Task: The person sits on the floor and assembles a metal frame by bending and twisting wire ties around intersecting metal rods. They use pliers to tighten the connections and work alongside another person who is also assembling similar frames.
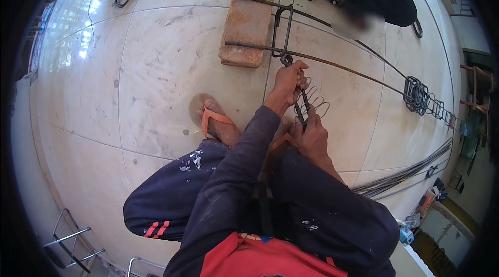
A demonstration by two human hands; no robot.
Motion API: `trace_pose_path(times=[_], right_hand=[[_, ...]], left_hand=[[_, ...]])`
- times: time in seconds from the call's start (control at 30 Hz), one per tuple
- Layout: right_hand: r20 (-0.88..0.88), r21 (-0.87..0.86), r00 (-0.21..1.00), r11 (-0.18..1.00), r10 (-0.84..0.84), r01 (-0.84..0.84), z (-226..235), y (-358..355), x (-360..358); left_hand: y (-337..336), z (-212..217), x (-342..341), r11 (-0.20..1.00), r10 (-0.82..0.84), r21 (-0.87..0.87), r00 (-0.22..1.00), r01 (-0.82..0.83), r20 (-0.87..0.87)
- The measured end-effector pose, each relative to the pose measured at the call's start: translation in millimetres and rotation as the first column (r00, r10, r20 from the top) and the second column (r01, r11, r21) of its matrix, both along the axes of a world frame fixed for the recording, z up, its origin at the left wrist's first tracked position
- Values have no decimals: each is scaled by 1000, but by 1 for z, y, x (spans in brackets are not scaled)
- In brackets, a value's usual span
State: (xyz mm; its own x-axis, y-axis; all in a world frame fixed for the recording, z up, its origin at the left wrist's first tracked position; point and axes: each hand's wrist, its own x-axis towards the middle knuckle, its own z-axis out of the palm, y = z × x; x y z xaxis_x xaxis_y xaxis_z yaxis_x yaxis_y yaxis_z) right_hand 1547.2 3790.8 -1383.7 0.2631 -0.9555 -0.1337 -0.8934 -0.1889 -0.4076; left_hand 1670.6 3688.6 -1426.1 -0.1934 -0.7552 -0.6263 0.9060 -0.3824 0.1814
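pincers point(301, 101) dark, long-handled, jaws at rebar point(332, 65); left hand point(289, 80), right hand point(312, 134) both clenched on handles

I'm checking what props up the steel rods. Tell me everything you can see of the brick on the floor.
The reddish-brown rectangular brick lies flat on the pale tiled floor, beyond the person's sandalled foot. Its top looks rough and dusty, its edges worn. Two thin rusty steel rods rest across its right part, and a bent wire stirrup stands around the rods just beside its right edge. No hand touches it.
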Motion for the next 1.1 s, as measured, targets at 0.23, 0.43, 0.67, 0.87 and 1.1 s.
trace_pose_path(times=[0.23,0.43,0.67,0.87,1.1], right_hand=[[327,459,941,885,-84,-80,37,-30,-14],[387,882,322,244,-864,-404,31,-40,-30],[258,739,119,117,-959,-663,5,-32,-34],[505,798,630,598,-591,-79,36,-25,-26],[61,-69,997,996,-46,50,37,5,-9]], left_hand=[[-2,7,-6,991,37,114,975,-63,220],[2,30,0,993,-44,122,923,-3,382],[7,17,5,997,36,-68,999,-38,-34],[-4,16,6,997,-1,72,997,-5,81],[-7,17,-7,986,48,146,971,-84,235]])
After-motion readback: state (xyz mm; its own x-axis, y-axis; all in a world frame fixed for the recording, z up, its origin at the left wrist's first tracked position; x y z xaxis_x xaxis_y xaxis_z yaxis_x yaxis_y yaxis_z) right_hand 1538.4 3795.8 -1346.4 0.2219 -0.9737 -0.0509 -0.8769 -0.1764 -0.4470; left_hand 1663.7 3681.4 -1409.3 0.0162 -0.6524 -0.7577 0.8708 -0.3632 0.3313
